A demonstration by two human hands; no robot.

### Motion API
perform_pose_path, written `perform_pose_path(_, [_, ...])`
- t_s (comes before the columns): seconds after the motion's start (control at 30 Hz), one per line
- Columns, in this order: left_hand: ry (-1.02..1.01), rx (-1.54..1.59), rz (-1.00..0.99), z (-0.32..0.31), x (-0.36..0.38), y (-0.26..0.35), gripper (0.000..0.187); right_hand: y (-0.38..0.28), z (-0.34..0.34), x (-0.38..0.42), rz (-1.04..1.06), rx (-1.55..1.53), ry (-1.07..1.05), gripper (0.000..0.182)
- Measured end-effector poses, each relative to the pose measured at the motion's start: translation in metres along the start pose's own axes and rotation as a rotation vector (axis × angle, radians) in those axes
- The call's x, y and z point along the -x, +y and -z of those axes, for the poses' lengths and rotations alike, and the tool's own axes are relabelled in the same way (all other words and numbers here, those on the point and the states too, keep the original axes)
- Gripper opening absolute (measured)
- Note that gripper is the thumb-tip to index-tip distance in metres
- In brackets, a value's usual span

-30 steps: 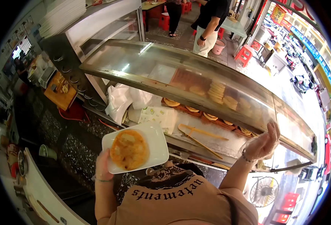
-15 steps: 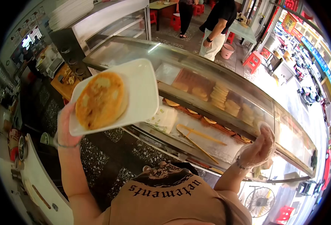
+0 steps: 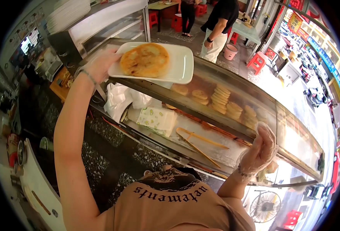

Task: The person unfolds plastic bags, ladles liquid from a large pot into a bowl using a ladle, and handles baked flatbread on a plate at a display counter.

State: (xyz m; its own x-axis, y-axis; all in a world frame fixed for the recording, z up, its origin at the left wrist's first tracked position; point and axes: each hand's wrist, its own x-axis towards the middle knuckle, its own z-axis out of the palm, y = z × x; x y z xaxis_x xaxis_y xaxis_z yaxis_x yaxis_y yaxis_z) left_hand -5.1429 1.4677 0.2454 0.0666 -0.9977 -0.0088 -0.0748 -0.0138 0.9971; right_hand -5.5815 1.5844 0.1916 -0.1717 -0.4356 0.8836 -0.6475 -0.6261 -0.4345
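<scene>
My left hand (image 3: 100, 65), in a clear plastic glove, grips the left end of a white rectangular plate (image 3: 180, 63). One round browned flatbread (image 3: 145, 59) lies on the plate's left part. The plate is above the glass top of a display case (image 3: 224, 73); whether it touches the glass I cannot tell. My right hand (image 3: 259, 152), also gloved, is raised by the case's near edge, its fingers bent together, and nothing shows in it. Wooden tongs (image 3: 200, 146) rest inside the case, left of my right hand. Stacked flatbreads (image 3: 220, 98) stand behind the glass.
White plastic bags (image 3: 118, 101) and a green-patterned paper packet (image 3: 156, 120) lie at the case's left. Beyond the case are a person in black and white (image 3: 220, 27), a pink bucket (image 3: 231, 51) and red stools (image 3: 257, 62). Stacked white trays (image 3: 68, 15) stand upper left.
My left hand has moved the plate with the flatbread up, forward and to the right, uncovering the plastic bags. My right hand has shifted slightly left and down.
</scene>
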Motion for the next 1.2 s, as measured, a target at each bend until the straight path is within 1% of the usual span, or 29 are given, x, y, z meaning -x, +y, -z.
perform_pose_path(0.03, [-0.028, -0.153, 0.070, 0.002, -0.005, 0.000, 0.031, 0.000, -0.001, 0.000, 0.000, -0.007, -0.011, 0.022])
perform_pose_path(0.07, [-0.019, -0.150, 0.077, 0.003, -0.008, -0.001, 0.031, 0.000, -0.001, 0.001, 0.000, 0.015, -0.002, 0.023])
perform_pose_path(0.13, [0.061, -0.530, -0.054, -0.005, -0.012, 0.005, 0.029, 0.000, -0.002, 0.001, 0.001, 0.033, 0.006, 0.023])
perform_pose_path(0.17, [0.072, -0.580, -0.139, 0.000, -0.022, -0.004, 0.028, 0.001, -0.001, 0.001, 0.011, 0.050, 0.002, 0.023])
perform_pose_path(0.3, [0.104, -0.604, -0.114, 0.000, -0.031, -0.003, 0.028, 0.001, 0.000, 0.000, 0.022, 0.088, -0.019, 0.022])
perform_pose_path(0.37, [0.333, -0.736, -0.260, 0.004, -0.030, -0.004, 0.026, 0.000, 0.001, -0.002, 0.057, 0.107, -0.020, 0.021])
perform_pose_path(0.4, [0.327, -0.740, -0.276, 0.002, -0.027, -0.003, 0.026, 0.000, 0.001, -0.004, 0.096, 0.121, -0.024, 0.020])
perform_pose_path(0.47, [0.529, -0.607, -0.198, 0.001, -0.020, -0.006, 0.027, 0.006, -0.002, 0.002, 0.132, 0.084, 0.030, 0.021])
perform_pose_path(0.5, [0.542, -0.528, -0.293, 0.013, -0.028, -0.017, 0.026, 0.009, -0.003, 0.005, 0.168, 0.042, 0.066, 0.021])
perform_pose_path(0.53, [0.535, -0.535, -0.304, 0.011, -0.031, -0.017, 0.026, 0.011, -0.004, 0.005, 0.164, 0.045, 0.080, 0.021])
perform_pose_path(0.6, [0.594, -0.701, -0.364, 0.007, -0.032, -0.022, 0.026, 0.015, -0.007, 0.003, 0.266, 0.047, 0.084, 0.023])
perform_pose_path(0.63, [0.624, -0.804, -0.424, 0.008, -0.036, -0.025, 0.024, 0.016, -0.007, 0.004, 0.262, 0.051, 0.090, 0.023])
perform_pose_path(0.77, [0.612, -0.698, -0.391, 0.004, -0.032, -0.024, 0.023, 0.017, -0.008, 0.003, 0.276, 0.023, 0.086, 0.026])
perform_pose_path(0.87, [0.598, -0.692, -0.434, 0.010, -0.035, -0.031, 0.022, 0.016, -0.007, 0.002, 0.284, 0.025, 0.075, 0.027])
perform_pose_path(0.93, [0.602, -0.790, -0.516, 0.012, -0.038, -0.033, 0.021, 0.017, -0.007, 0.002, 0.284, 0.034, 0.061, 0.027])
perform_pose_path(1.07, [0.592, -0.813, -0.463, 0.010, -0.035, -0.030, 0.020, 0.019, -0.006, 0.003, 0.301, 0.025, 0.064, 0.027])
perform_pose_path(1.2, [0.596, -0.853, -0.507, 0.017, -0.042, -0.036, 0.019, 0.019, -0.005, 0.004, 0.296, -0.005, 0.070, 0.028])
